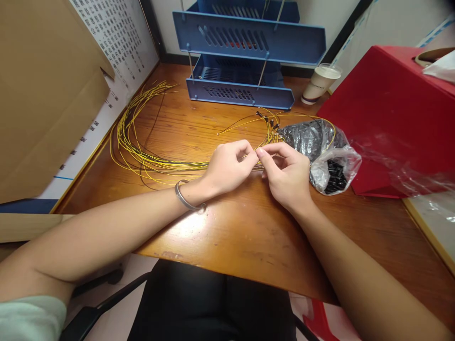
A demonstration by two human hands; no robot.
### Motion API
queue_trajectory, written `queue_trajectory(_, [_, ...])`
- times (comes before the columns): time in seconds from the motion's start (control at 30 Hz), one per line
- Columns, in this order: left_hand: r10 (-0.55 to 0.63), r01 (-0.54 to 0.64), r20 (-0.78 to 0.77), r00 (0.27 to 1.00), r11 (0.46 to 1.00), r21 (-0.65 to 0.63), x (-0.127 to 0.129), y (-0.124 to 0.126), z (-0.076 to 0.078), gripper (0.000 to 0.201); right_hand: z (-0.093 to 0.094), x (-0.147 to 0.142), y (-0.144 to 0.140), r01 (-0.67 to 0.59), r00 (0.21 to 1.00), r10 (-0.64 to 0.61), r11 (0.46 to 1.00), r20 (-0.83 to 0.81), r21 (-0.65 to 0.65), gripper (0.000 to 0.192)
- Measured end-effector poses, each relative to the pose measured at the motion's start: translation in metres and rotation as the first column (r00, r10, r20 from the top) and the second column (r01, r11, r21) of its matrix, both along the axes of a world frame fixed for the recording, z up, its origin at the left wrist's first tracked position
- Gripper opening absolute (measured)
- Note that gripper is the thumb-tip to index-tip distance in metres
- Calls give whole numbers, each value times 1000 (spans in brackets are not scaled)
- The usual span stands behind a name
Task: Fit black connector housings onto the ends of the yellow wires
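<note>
Over the middle of the wooden table, my left hand [232, 165] and my right hand [287, 171] meet fingertip to fingertip. Both are closed in a pinch, and whatever sits between their fingers is too small or hidden to name. A bundle of thin yellow and black wires [126, 125] curves from the left and passes behind my hands. Small black connectors [268, 121] cap several wire ends just beyond my right hand. Right of that hand lies a clear plastic bag [350, 158] with small black pieces [335, 176] inside.
A blue tiered tray rack [241, 94] stands at the back of the wooden table [227, 237]. Beside it is a paper cup [318, 85]. A large red box [377, 118] bounds the right side, and cardboard [46, 94] leans at the left.
</note>
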State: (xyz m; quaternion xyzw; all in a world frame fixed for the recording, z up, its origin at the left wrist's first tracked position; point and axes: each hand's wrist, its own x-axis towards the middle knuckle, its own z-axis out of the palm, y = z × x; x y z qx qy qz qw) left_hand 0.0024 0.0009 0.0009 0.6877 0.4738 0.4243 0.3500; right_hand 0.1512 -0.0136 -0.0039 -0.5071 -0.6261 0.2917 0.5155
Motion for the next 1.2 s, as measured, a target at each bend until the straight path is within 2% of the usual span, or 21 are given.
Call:
queue_trajectory(0.77, [-12,12,-21,1000,999,35,1,-1,1,30,-1,0,-1,-14,1000,14,1000,2,3,17])
queue_trajectory(1.2, [-17,22,-86,996,998,55,0,-2,1,32,0,1,0,-21,1000,21,1000,11,-18,14])
